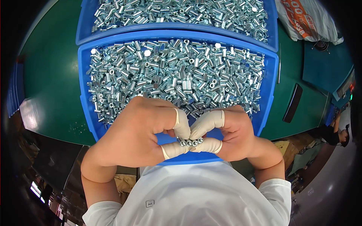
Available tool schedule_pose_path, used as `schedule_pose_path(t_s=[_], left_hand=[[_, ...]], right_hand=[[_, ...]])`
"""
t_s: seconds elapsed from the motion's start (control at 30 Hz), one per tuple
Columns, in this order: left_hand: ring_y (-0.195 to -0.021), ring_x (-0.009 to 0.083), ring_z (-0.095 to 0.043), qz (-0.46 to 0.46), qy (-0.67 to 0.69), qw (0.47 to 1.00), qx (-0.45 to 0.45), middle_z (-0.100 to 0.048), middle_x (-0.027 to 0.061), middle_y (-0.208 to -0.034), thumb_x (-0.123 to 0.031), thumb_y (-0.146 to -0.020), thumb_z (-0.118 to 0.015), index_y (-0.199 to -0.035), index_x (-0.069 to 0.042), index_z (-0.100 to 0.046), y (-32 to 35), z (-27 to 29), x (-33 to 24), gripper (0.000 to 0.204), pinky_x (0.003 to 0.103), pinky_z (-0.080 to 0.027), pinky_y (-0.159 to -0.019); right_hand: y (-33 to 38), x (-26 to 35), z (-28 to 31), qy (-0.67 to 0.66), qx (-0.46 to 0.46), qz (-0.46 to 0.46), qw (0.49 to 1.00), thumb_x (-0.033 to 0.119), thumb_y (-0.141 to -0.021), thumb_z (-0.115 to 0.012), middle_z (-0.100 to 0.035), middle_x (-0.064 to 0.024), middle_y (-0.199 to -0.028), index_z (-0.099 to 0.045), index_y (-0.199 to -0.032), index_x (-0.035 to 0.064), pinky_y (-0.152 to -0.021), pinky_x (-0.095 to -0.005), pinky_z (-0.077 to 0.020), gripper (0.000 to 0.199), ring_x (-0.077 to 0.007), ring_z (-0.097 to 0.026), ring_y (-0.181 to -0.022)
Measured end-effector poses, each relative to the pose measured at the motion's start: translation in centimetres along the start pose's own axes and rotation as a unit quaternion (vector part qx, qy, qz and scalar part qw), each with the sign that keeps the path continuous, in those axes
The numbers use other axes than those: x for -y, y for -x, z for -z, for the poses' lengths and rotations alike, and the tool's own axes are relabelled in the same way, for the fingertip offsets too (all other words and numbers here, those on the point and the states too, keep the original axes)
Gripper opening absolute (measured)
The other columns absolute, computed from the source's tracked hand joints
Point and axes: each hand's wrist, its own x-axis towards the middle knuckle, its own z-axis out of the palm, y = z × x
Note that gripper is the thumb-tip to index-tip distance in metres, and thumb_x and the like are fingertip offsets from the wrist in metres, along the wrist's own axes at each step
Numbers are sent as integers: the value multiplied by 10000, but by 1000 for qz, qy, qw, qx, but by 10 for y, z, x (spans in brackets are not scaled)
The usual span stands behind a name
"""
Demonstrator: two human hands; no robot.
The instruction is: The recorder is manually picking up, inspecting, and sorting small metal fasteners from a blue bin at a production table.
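A row of several short silver hex coupling nuts (189, 143) is pinched side by side between my two hands, their round ends facing me. My left hand (137, 132) grips the row from the left with thumb and fingers. From the other side my right hand (238, 132) closes on the same row. Pale finger cots cover the thumbs and forefingers, and the fingertips meet above the nuts. Both hands are over the near edge of a blue tray (85, 79). Inside it lies a loose heap of similar hex nuts (177, 71), partly hidden behind my hands.
Beyond the near tray, a second blue tray (81, 26) holds more of these nuts. Both trays rest on a green table (52, 83). To the right lie a black flat bar-shaped object (293, 103) and a white plastic sack (309, 20). Another person (335, 132) is at the far right.
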Motion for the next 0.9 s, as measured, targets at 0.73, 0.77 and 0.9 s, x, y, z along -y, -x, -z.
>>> schedule_pose_path(t_s=[0.73,0.77,0.9], left_hand=[[-585,130,-645,27,20,999,1,-666,32,-657,-80,-725,-871,-755,-69,-677,-2,1,-4,197,261,-508,-561],[-582,118,-638,29,21,999,2,-664,27,-651,-78,-725,-870,-751,-69,-675,-2,1,-4,197,254,-502,-559],[-590,111,-633,35,27,999,-3,-672,23,-668,-75,-723,-868,-748,-65,-671,-3,-3,-3,199,247,-494,-557]], right_hand=[[1,5,2,-103,16,-73,992,61,-826,-842,-743,-104,-923,-683,-969,-21,-742,-288,-570,229,-153,-715,-825],[1,5,2,-114,17,-84,990,52,-826,-840,-738,-97,-932,-684,-979,-23,-751,-291,-569,231,-148,-711,-842],[3,4,2,-146,8,-95,985,39,-820,-842,-735,-84,-931,-684,-994,-23,-753,-291,-569,243,-137,-706,-845]])
